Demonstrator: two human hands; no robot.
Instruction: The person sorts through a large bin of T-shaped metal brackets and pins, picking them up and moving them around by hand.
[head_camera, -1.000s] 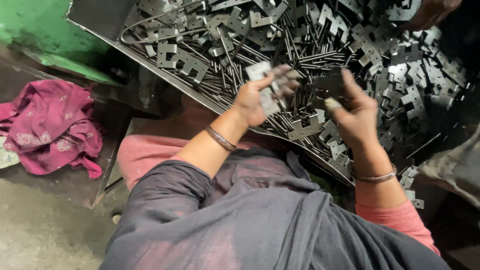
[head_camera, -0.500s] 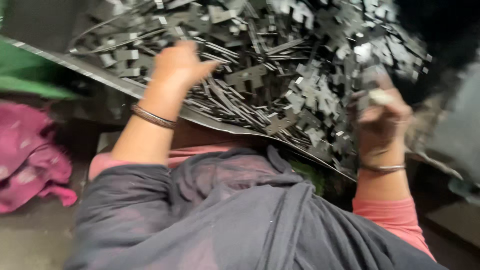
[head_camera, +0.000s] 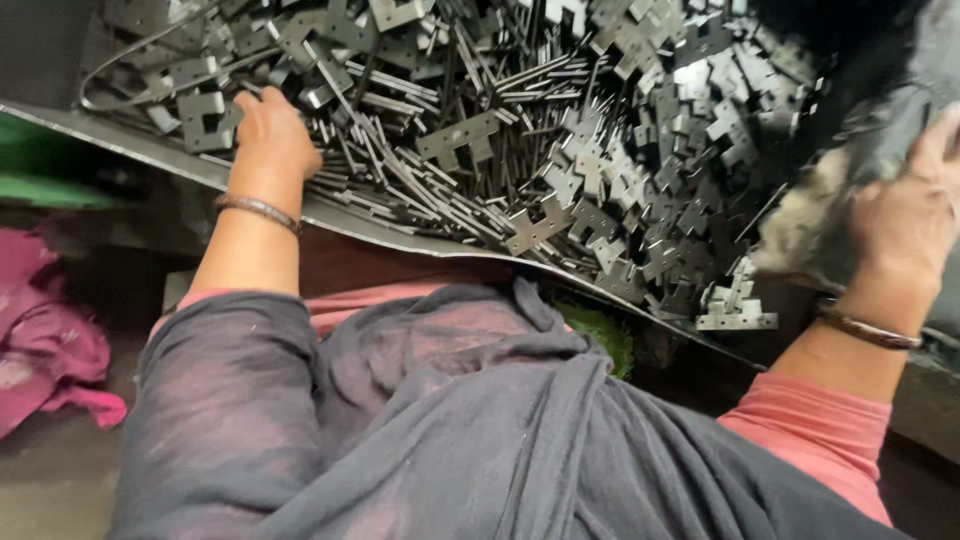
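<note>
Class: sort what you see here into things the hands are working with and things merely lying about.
In use: left hand on the pile of metal stampings; metal tray; right hand at a dark cloth.
Lying about: pink cloth; green surface.

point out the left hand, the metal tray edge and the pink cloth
left hand (head_camera: 272, 135), head view, on the back of the hand
metal tray edge (head_camera: 400, 238), head view, on the near rim
pink cloth (head_camera: 45, 345), head view, on its crumpled middle
</note>
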